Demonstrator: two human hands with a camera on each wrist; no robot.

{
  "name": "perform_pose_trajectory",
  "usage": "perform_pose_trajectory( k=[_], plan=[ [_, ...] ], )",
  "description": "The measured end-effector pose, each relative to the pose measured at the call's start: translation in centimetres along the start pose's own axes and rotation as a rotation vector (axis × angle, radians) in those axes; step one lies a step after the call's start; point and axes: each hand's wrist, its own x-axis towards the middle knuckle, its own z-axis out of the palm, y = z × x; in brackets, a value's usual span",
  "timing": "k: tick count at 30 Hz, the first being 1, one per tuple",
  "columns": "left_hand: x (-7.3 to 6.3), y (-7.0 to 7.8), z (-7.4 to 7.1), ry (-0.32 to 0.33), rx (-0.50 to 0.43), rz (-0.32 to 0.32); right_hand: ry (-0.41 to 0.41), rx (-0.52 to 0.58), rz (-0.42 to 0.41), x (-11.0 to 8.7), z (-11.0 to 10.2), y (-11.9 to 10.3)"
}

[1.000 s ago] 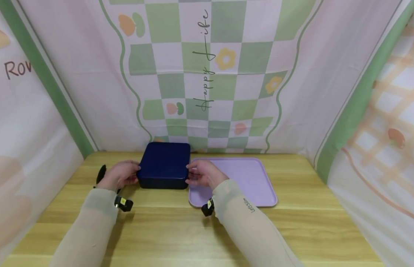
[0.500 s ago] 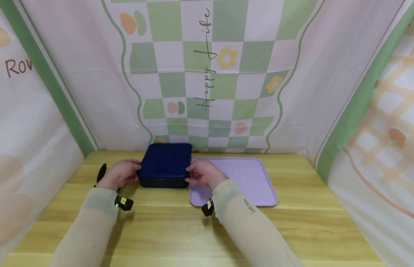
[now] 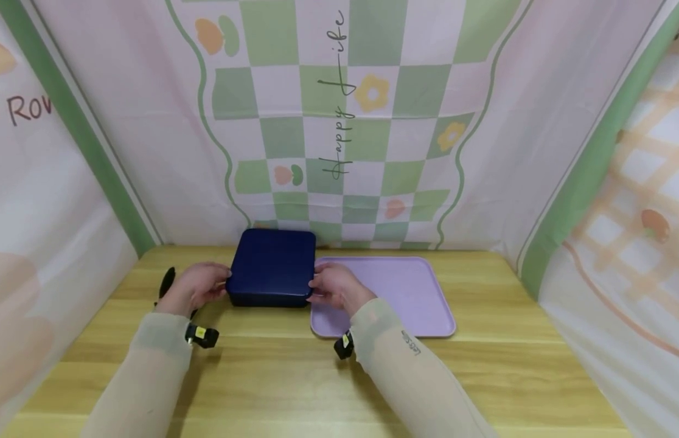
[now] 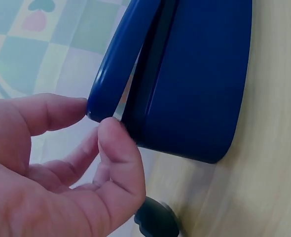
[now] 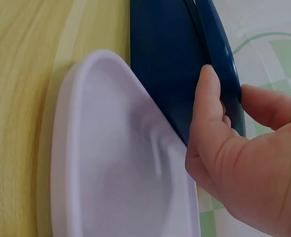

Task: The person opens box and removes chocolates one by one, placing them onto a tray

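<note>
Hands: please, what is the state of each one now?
Left hand: closed, pinching the lid at its edge.
Right hand: also closed, pinching the lid's edge.

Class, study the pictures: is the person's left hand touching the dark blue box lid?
Touching. The left wrist view shows the left hand pinching the dark blue box lid near its corner, with no gap at the upper finger.

One each: box (image 4: 200, 84), lid (image 3: 272, 261), tray (image 3: 407, 298)

Box (image 4: 200, 84) cropped in 2 wrist views; inside mostly hidden.
</note>
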Motion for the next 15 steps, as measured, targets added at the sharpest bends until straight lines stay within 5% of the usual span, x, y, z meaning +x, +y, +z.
perform_pose_trajectory(
  k=[15],
  plan=[
    [-1.3,0.4,-1.5,-0.120,-0.002,0.026,-0.126,-0.164,-0.044,-1.5,-0.9,-0.8]
  ],
)
